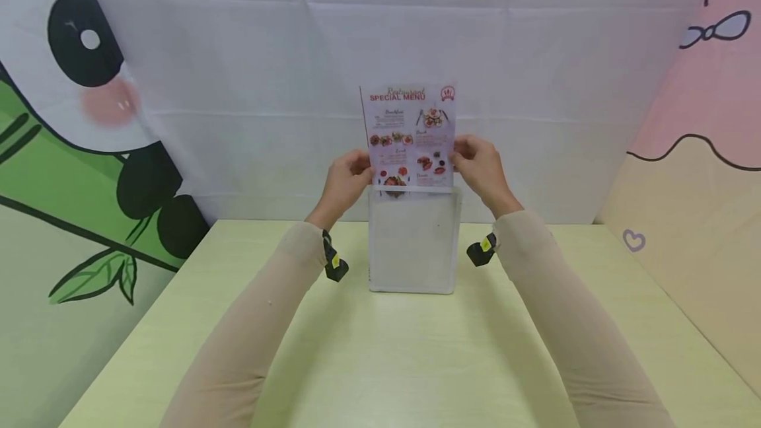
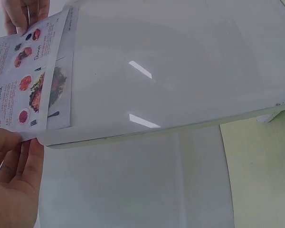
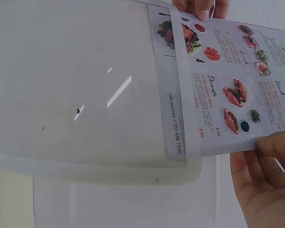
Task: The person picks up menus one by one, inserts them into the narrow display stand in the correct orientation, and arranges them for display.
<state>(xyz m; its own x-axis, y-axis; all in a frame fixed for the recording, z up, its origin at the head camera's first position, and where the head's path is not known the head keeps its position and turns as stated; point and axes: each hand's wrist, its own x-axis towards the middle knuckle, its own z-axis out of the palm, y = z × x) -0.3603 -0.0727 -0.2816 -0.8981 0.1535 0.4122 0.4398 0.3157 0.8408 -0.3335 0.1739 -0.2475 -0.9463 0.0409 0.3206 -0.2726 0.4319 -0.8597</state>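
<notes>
A printed restaurant menu sheet (image 1: 410, 131) stands upright at the centre of the head view. Its lower edge sits inside the top of a clear, white-rimmed sign holder (image 1: 411, 243), showing through the transparent front. My left hand (image 1: 349, 180) pinches the sheet's left edge just above the holder's rim. On the opposite edge, my right hand (image 1: 480, 167) pinches it between thumb and fingers. In the right wrist view the menu's bottom strip (image 3: 173, 123), with a phone number, lies behind the clear panel. The left wrist view shows the left thumb (image 2: 7, 139) on the sheet's edge.
The holder stands on a pale yellow table (image 1: 392, 362), near its back edge. Behind hangs a white cloth (image 1: 267, 84). Cartoon-printed panels rise at the left (image 1: 89, 117) and right (image 1: 684, 150). A small black device (image 1: 480, 251) is strapped to each wrist.
</notes>
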